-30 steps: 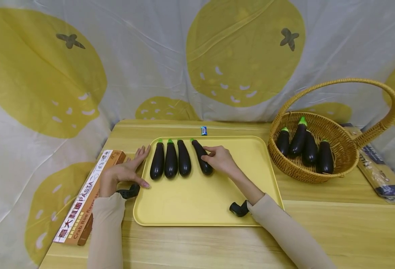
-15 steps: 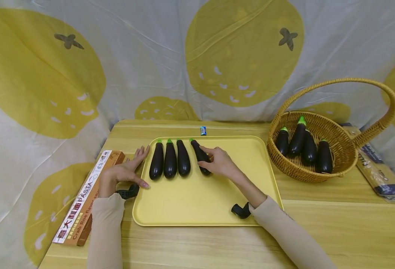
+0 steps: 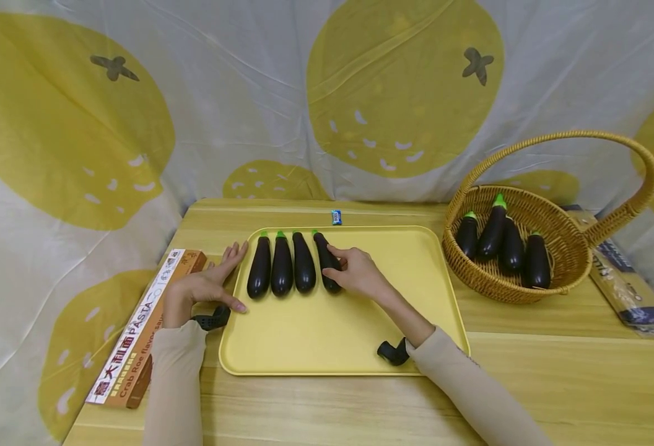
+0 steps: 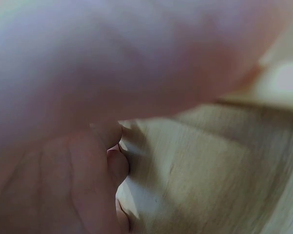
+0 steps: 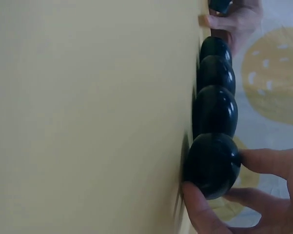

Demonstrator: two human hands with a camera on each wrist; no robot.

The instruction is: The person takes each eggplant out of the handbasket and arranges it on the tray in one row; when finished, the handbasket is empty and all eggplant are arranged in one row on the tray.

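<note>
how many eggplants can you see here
8. Four eggplants lie in a row on the yellow tray, the rightmost one pinched by the right hand; four more are in the wicker basket, where others could be hidden underneath.

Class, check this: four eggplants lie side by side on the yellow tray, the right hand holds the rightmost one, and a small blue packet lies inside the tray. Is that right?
One thing is wrong: the head view shows the small blue packet on the table, beyond the far edge of the yellow tray, not inside it. The eggplants and right hand are as described.
</note>
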